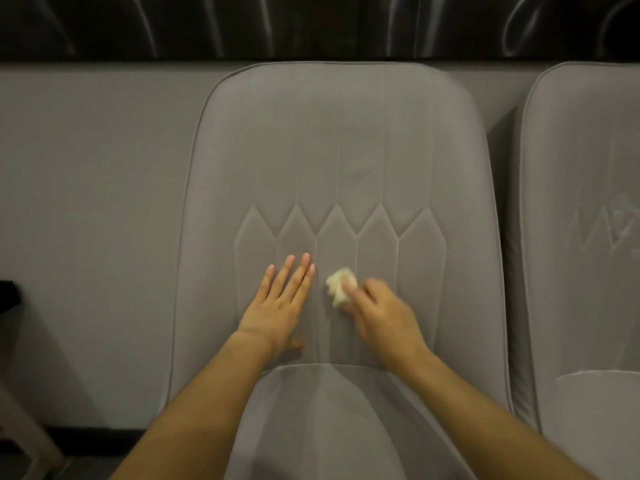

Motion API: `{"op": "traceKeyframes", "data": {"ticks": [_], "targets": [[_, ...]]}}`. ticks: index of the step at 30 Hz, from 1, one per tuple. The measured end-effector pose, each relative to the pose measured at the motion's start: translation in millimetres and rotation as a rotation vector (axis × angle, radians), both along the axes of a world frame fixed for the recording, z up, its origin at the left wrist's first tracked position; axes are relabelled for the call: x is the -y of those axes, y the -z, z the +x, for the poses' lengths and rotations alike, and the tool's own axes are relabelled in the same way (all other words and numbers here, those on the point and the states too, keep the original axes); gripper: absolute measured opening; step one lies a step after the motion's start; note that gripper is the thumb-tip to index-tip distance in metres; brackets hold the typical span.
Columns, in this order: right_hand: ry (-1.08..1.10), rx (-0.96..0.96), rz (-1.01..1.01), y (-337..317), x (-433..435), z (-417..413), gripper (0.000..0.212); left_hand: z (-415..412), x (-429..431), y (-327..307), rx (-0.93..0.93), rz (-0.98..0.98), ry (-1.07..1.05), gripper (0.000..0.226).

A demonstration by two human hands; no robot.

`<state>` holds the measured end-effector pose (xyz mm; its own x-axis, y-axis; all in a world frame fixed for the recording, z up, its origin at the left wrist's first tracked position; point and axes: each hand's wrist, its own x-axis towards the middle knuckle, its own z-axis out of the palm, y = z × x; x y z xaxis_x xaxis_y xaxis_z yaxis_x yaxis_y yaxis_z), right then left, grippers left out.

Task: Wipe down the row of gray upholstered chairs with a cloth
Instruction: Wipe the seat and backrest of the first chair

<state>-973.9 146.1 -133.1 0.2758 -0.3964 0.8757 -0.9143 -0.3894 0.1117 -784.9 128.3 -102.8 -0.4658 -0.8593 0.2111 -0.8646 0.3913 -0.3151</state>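
- Two gray chairs of the row show; whether there are more cannot be told. Judged early to midway: one backrest is being worked, and the rest is probably still to do.
- Gray wall (86, 168) runs behind the chairs, far beyond the fingertips of both hands. A dark panel (311, 22) with pale swirls sits above it.
- Centre chair (339, 150): both hands are on its lower backrest, in the stitched diamond section. The upholstery is matte and looks even, with no obvious marks. Its seat cushion (329, 410) lies below the wrists, untouched at this moment.
- Second chair (588, 202), out past the right hand, carries pale chalky streaks on its backrest and seat edge. Judged not yet wiped.
- Pale wooden leg (20, 427) stands low and well outside the left hand; what it belongs to is unclear.
- Left hand (280, 306): flat on the backrest, fingers straight and close together, holding nothing. Probably bracing the chair.
- Right hand (384, 313): motion-blurred, fingers curled round the cloth, pressing it to the fabric.
- Cloth (337, 284): a small cream wad on the backrest at the right fingertips, just beside the left fingertips and not touching them.
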Motion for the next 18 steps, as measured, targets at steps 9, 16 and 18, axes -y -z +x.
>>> {"op": "traceKeyframes", "data": {"ticks": [9, 16, 18], "targets": [[0.098, 0.058, -0.113, -17, 17, -14, 0.034, -5, -6, -2, -0.014, -0.105, -0.004, 0.147], [0.069, 0.117, -0.08, -61, -2, -25, 0.035, -19, -7, -24, -0.113, -0.103, -0.017, 0.122], [0.129, 0.251, -0.201, -94, 3, -42, 0.034, -35, -4, -37, -0.127, -0.11, 0.007, 0.123]]}}
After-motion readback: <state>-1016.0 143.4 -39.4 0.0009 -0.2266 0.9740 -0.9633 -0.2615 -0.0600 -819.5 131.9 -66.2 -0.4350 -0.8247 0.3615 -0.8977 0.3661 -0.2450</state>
